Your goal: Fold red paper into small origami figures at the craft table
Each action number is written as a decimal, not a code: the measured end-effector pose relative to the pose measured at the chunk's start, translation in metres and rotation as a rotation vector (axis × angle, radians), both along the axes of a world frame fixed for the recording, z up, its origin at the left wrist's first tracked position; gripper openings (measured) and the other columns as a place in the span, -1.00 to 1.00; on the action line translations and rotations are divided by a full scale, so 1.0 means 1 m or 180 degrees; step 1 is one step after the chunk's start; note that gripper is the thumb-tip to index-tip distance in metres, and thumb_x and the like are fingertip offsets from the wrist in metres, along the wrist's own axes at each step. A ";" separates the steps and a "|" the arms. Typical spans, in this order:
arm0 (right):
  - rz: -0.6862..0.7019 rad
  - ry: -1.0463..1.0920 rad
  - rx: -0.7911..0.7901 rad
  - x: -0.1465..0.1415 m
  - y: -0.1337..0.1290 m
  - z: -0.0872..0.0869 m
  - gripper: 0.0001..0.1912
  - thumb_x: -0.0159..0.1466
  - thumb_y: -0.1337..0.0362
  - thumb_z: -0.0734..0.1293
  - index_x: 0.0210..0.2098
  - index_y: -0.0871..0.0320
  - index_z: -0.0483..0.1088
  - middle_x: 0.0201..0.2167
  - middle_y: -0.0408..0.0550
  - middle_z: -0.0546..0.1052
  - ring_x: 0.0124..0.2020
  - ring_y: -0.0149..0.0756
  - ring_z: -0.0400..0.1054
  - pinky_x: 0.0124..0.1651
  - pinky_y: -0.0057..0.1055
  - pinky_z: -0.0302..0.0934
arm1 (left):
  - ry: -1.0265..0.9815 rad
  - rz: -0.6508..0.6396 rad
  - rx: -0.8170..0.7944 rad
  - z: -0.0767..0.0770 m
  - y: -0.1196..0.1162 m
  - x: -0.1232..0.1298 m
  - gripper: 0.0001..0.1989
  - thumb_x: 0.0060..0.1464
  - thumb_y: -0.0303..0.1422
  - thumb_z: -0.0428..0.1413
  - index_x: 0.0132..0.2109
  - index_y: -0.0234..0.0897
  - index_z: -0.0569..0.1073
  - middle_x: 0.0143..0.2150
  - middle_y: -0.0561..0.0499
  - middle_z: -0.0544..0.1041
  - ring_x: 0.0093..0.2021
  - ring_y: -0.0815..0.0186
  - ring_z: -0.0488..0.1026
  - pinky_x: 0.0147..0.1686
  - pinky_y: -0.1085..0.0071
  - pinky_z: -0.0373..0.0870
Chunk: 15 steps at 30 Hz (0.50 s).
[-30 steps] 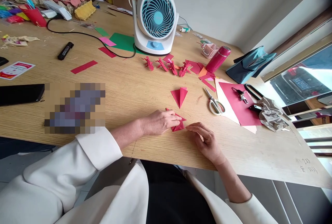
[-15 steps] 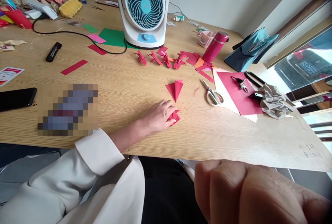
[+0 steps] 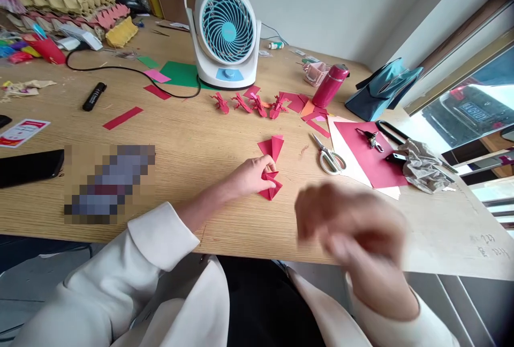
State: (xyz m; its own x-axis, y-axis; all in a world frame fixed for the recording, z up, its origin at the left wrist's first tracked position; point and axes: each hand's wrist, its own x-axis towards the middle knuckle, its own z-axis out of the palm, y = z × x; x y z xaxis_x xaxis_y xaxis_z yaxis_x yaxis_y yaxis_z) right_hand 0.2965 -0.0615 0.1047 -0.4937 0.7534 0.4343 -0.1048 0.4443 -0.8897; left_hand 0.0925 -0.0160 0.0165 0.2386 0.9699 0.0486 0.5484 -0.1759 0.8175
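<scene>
My left hand [image 3: 256,174] rests on the table with its thumb and fingers curled round a small folded red paper [image 3: 271,192]. Part of that paper is hidden under the fingers. Just beyond the fingertips lies a second folded red paper [image 3: 274,146], pointed toward me. My right hand [image 3: 351,224] hangs over the table's front edge, apart from the papers. It is smeared by motion with its fingers looking curled, and whether it holds anything does not show. Several red origami figures [image 3: 260,106] stand in a row farther back.
Scissors [image 3: 331,161] lie right of the papers, beside red sheets [image 3: 361,154] with keys [image 3: 374,141] on them. A fan [image 3: 228,31], a red bottle [image 3: 330,85] and a teal bag [image 3: 381,92] stand behind. At left are a phone [image 3: 30,167] and a black marker [image 3: 95,96].
My right hand has moved away from the camera toward the table, now with its wrist and cuff showing. The left fingers have lifted and curled, baring more of the folded paper. The view has tilted slightly up.
</scene>
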 end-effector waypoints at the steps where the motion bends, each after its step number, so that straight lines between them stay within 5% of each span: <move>1: -0.0010 -0.0223 0.0017 -0.007 0.019 -0.009 -0.86 0.22 0.12 0.39 -0.24 -0.03 0.50 -0.42 -0.09 0.50 -0.36 -0.21 0.38 -0.28 -0.24 0.29 | -0.0256 0.0010 -0.0074 0.001 0.005 -0.004 -0.76 -0.11 -0.45 0.24 -0.24 -0.28 0.38 -0.29 0.02 0.51 -0.28 0.29 0.45 -0.28 0.39 0.31; 3: -0.0239 -0.0546 -0.0128 -0.020 0.059 -0.031 -0.75 0.26 0.07 0.37 -0.17 0.08 0.44 -0.30 -0.06 0.50 -0.30 -0.29 0.36 -0.21 -0.32 0.27 | -0.0826 0.0003 -0.0262 0.002 0.013 -0.013 -0.76 -0.08 -0.36 0.26 -0.26 -0.31 0.39 -0.34 0.05 0.48 -0.34 0.33 0.41 -0.33 0.42 0.29; 6: -0.0183 -0.0820 -0.0693 -0.034 0.098 -0.070 -0.61 0.26 -0.07 0.32 -0.27 0.16 0.39 -0.40 -0.08 0.44 -0.36 -0.33 0.32 -0.26 -0.38 0.23 | -0.1284 0.0022 -0.0333 -0.002 0.019 -0.025 -0.73 -0.05 -0.25 0.25 -0.27 -0.33 0.40 -0.36 0.07 0.45 -0.36 0.38 0.37 -0.33 0.45 0.27; 10: -0.0021 -0.0961 -0.0962 -0.043 0.097 -0.102 -0.56 0.24 -0.12 0.31 -0.36 0.18 0.39 -0.50 -0.15 0.35 -0.46 -0.40 0.21 -0.39 -0.43 0.10 | -0.1176 0.0134 -0.0217 -0.010 0.018 -0.032 -0.70 -0.06 -0.21 0.26 -0.41 -0.32 0.35 -0.47 0.15 0.30 -0.44 0.45 0.23 -0.41 0.50 0.16; 15: -0.0021 -0.0944 -0.1019 -0.046 0.086 -0.106 -0.55 0.22 -0.11 0.33 -0.43 0.20 0.39 -0.56 -0.17 0.30 -0.53 -0.42 0.14 -0.45 -0.43 0.02 | -0.1263 -0.0127 -0.0414 -0.011 0.017 -0.031 -0.72 0.00 -0.21 0.22 -0.43 -0.33 0.36 -0.48 0.15 0.28 -0.45 0.46 0.21 -0.42 0.51 0.14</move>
